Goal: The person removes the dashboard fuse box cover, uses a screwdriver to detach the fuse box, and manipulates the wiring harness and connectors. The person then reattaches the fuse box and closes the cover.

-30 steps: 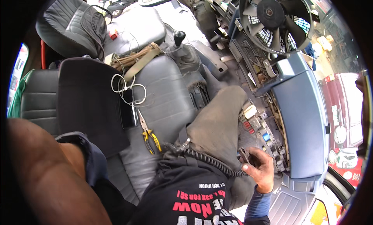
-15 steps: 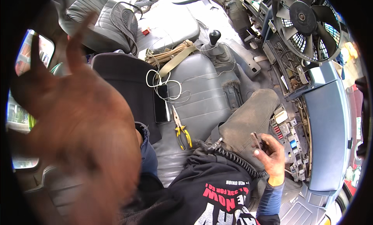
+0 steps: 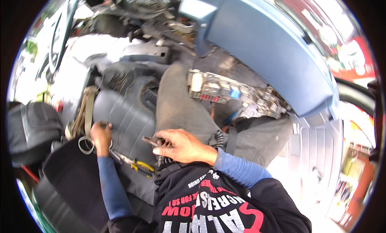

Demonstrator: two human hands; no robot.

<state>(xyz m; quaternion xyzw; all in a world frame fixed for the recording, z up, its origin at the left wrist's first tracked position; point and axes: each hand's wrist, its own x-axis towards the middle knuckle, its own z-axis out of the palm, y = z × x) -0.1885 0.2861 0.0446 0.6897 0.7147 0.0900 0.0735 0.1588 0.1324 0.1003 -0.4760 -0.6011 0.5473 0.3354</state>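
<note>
Over my lap, my right hand (image 3: 185, 146) pinches a small, dark brown flat piece (image 3: 149, 141) between thumb and fingers; its kind is unclear. Out to the left, my left hand (image 3: 101, 137) is closed above the grey seat (image 3: 128, 108), and a dark bit shows at its fingertips, too small to name. A looped white cable (image 3: 85, 146) lies beside that hand. Long-nose pliers with yellow and black handles (image 3: 142, 168) rest on the seat between my two arms. Just past my right hand, a coiled black cord (image 3: 219, 139) crosses my lap.
Beyond my knees sits an exposed fuse box (image 3: 217, 92) with red and blue parts. A large blue panel (image 3: 261, 52) stands behind it. A bundle of tan wires (image 3: 79, 116) lies at the left seat edge. A ribbed door panel (image 3: 317, 152) is on the right.
The view has swung to the right. My left hand, earlier large, blurred and spread close to the camera, is now down by the white cable with fingers closed. My right hand keeps the dark piece.
</note>
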